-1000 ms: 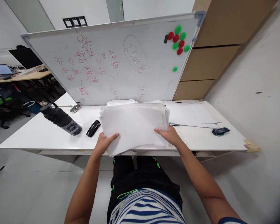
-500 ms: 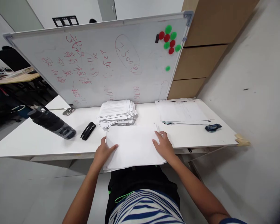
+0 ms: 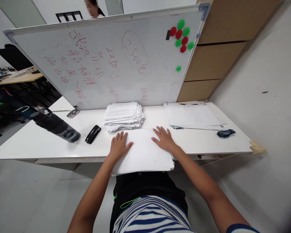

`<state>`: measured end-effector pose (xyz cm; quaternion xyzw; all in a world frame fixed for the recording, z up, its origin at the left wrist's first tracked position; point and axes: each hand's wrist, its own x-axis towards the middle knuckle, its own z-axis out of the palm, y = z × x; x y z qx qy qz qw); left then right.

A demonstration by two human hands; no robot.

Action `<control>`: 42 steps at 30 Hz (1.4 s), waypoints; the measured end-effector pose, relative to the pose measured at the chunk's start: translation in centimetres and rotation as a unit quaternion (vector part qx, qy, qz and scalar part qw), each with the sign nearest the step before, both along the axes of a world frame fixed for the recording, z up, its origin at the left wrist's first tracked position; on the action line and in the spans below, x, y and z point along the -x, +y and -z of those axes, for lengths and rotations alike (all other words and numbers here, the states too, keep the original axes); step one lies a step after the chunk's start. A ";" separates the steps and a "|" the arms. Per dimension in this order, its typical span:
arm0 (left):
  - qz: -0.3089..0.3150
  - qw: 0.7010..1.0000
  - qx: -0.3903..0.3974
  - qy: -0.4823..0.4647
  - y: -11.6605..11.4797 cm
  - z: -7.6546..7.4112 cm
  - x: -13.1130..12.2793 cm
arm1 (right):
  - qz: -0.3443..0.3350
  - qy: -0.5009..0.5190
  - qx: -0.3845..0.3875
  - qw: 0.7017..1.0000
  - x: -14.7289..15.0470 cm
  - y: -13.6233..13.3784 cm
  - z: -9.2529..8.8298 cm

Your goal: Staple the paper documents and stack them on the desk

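Observation:
A stack of blank white paper (image 3: 144, 158) lies at the desk's front edge, its near side reaching over the edge toward my body. My left hand (image 3: 119, 146) rests flat on the stack's left part, fingers spread. On the upper right part lies my right hand (image 3: 164, 139), its fingers also stretched out and apart. Just behind them sits an uneven pile of printed sheets (image 3: 123, 117). A black stapler (image 3: 92, 134) is to the left of my left hand.
A dark water bottle (image 3: 57, 126) stands on the white desk (image 3: 21, 145) at left, near a grey mouse-like object (image 3: 72, 113). Flat papers (image 3: 194, 116) and a small dark item (image 3: 226, 133) lie at right. A whiteboard (image 3: 155, 64) and cardboard boxes (image 3: 220, 61) stand behind.
Both hands have moved from gripping the stack's sides to lying flat on its top, farther forward. A person's head has appeared behind the whiteboard.

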<state>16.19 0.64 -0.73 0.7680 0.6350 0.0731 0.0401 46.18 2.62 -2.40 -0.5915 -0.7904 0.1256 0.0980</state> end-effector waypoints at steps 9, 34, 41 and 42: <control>-0.029 0.999 -0.010 -0.033 -0.5 1.3 0.0 | 0.002 0.007 -0.007 1.000 0.0 0.4 1.5; 0.220 0.964 -0.102 0.109 -10.1 3.6 -7.3 | 0.014 -0.013 0.020 1.000 0.2 0.7 0.5; 0.232 0.962 -0.073 0.122 -8.6 3.1 -7.1 | 0.017 -0.018 0.028 0.999 0.2 1.7 -0.2; 0.231 0.962 -0.080 0.123 -8.7 3.3 -7.2 | 0.017 -0.016 0.028 0.999 0.2 1.7 -0.2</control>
